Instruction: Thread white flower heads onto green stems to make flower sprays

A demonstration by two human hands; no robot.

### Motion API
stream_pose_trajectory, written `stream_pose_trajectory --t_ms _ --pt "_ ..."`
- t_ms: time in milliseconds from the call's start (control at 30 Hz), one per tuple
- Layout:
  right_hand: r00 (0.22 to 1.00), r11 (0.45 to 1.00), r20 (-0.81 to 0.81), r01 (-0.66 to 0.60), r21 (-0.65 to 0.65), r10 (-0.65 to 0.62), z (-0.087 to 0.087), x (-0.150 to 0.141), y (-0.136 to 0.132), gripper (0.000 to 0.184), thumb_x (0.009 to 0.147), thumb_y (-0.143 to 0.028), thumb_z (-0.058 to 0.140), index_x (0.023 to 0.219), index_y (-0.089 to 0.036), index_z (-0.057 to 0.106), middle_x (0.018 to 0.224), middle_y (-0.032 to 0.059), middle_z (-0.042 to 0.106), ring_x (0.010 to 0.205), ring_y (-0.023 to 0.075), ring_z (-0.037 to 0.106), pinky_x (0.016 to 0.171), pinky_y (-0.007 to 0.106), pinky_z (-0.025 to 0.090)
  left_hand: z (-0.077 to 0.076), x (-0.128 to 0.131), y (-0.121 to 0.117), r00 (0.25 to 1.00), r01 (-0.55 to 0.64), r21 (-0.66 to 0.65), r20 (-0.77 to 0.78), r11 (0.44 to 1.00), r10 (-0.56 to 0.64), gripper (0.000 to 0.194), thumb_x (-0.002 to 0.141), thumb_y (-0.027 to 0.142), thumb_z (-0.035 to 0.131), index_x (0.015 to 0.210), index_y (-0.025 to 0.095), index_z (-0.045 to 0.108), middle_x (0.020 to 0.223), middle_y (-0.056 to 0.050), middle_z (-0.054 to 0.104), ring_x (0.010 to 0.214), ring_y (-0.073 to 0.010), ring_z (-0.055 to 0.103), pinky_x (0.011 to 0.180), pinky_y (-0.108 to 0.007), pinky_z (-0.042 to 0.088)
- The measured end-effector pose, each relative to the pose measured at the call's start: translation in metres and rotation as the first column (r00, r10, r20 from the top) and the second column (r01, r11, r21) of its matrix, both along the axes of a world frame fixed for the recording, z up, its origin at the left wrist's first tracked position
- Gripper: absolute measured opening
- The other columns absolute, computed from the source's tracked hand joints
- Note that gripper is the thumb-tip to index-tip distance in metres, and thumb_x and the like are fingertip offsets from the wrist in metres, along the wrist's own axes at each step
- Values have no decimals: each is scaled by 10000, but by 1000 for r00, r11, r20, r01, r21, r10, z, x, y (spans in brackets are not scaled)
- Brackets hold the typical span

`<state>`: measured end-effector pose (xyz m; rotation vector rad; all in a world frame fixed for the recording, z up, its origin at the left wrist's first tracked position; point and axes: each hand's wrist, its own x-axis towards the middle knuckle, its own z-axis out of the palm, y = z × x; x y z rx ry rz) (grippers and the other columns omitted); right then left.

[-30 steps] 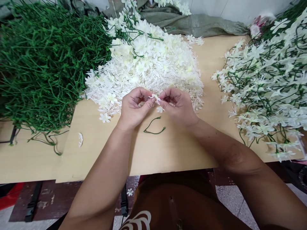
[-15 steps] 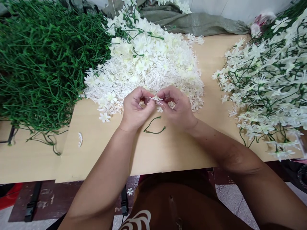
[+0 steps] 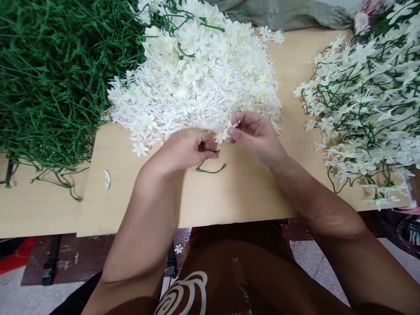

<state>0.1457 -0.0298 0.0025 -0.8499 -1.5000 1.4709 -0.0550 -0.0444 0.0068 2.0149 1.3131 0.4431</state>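
Note:
My left hand [image 3: 190, 148] is closed at one end of a forked green plastic stem [image 3: 211, 171], thumb and finger pinched around its tip. The rest of the stem curves over the board below the hand. To the right, my right hand [image 3: 256, 135] pinches a small white artificial flower [image 3: 233, 126] between thumb and fingertips; the fingers partly cover it. Just behind both hands lies a heap of white flower heads and thin white stamens [image 3: 210, 96].
A large pile of green stems [image 3: 65, 78] fills the left. Flowers on stems [image 3: 364, 109] are heaped at the right. A small white piece [image 3: 107, 180] lies on the tan board [image 3: 138, 205]. A grey-green sack [image 3: 282, 15] lies behind.
My hands have moved apart from the white flower they both held. The left has come down to the green stem's end; the right keeps the flower, slightly further right.

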Motion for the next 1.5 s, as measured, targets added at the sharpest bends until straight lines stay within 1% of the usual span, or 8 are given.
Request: stream_pose_trajectory --t_ms 133,233,333,433,533,767,1033,1500 --pt "987 979 -83 -148 -142 137 -8 -7 -5 444 662 -540 802 789 -184 570 713 -35 577 663 80 575 682 245 557 1 3 0 997 15 70 -71 997 -10 82 729 238 617 683 173 634 652 5 593 587 -120 503 555 -252 332" --pt "992 989 -107 -76 -123 63 -14 -8 0 414 658 -499 823 771 -179 585 718 -33 589 697 76 583 721 228 540 0 5 0 996 -26 1 82 1000 26 75 743 225 604 701 166 623 627 9 572 575 -110 494 548 -245 353" --pt "993 993 -117 -21 -112 8 -15 -4 5 404 640 -488 838 784 -191 605 732 -40 598 714 79 585 746 236 536 -3 8 1 939 -138 -100 304 985 162 56 738 216 626 720 164 629 614 4 570 550 -103 498 517 -240 376" --pt "993 984 -111 -58 -170 40 -14 0 7 408 614 -490 849 736 -182 611 708 -36 606 694 85 588 740 253 543 -6 13 4 860 -187 -186 443 965 252 72 699 212 684 691 163 632 570 5 558 492 -92 473 456 -229 352" --pt "991 965 -113 -97 -246 71 -12 2 8 416 589 -475 866 680 -169 599 677 -28 616 671 87 597 723 254 549 -8 17 7 814 -193 -232 505 953 288 137 648 226 752 644 163 630 529 14 541 455 -81 447 418 -223 323" --pt "976 924 -211 -129 -359 55 -13 4 12 428 531 -422 905 653 -167 583 702 -29 643 677 89 623 743 272 579 -12 18 8 779 -210 -259 539 943 321 185 637 298 799 659 164 675 520 10 560 449 -81 452 392 -219 315" --pt "982 946 -183 -105 -306 50 -19 3 12 427 555 -427 894 673 -170 575 701 -26 633 659 83 605 701 252 549 -11 19 8 758 -208 -288 557 935 340 161 627 260 788 648 155 668 509 14 547 446 -83 448 401 -227 314" --pt "973 956 -226 -112 -270 50 -19 0 9 464 542 -452 891 684 -190 536 711 -43 630 672 86 609 716 268 548 -10 20 11 726 -203 -297 594 933 347 290 579 364 848 642 164 648 500 17 559 425 -76 465 370 -205 337"
